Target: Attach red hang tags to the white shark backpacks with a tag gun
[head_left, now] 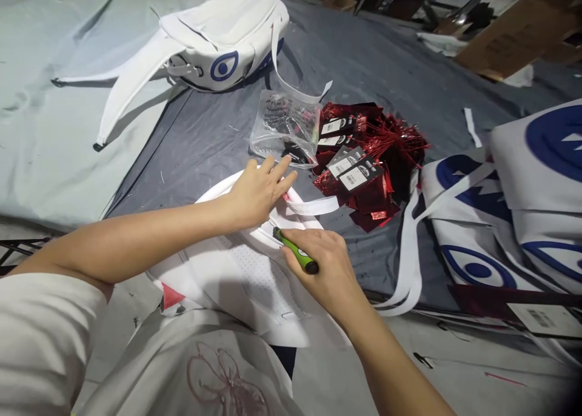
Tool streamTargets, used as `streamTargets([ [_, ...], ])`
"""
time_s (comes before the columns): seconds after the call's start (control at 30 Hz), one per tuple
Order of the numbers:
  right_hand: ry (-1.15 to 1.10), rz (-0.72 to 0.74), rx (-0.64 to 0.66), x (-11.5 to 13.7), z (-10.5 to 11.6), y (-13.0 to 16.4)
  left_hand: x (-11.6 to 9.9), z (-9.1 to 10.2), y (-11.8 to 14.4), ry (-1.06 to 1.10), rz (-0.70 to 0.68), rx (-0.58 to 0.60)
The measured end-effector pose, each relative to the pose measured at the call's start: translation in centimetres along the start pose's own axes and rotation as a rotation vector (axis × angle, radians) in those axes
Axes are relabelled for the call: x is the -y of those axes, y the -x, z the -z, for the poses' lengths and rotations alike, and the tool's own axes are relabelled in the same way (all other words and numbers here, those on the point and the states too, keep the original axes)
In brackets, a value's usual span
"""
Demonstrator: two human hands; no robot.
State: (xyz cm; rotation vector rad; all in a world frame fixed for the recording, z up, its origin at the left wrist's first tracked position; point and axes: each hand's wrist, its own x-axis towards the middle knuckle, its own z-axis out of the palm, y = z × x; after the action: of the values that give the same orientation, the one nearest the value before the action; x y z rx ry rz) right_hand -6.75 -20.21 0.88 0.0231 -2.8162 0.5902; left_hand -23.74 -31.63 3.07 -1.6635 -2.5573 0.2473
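My left hand (257, 191) lies on a white bag (268, 270), fingers spread across its rounded far edge. Wrapped round a slim green tool with black ends (297, 252), the fingers of my right hand (325, 270) are closed. The tool's dark tip meets the bag's surface beside the seam, just below my left hand; its exact kind is unclear. From the bag's far side a white strap (313, 207) sticks out to the right, with a bit of red at its base. The bag hangs over the table's near edge against my body.
A finished-looking white bag with blue eye patches (227, 40) stands at the back left. Ahead lie a clear plastic pouch (282, 125) and a pile of red tags (373, 204). Several white bags (541, 185) are stacked at right. A cardboard box (513, 34) sits far right.
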Motion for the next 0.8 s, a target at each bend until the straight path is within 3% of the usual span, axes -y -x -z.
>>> streamTargets([
  [0.27,-0.077,-0.027,-0.064,0.0,-0.9,-0.3,0.1,-0.2,-0.1,0.014,0.0,-0.022],
  [0.8,0.011,-0.035,-0.04,1.6,-0.8,-1.3,0.0,0.5,-0.2,0.057,-0.021,0.013],
])
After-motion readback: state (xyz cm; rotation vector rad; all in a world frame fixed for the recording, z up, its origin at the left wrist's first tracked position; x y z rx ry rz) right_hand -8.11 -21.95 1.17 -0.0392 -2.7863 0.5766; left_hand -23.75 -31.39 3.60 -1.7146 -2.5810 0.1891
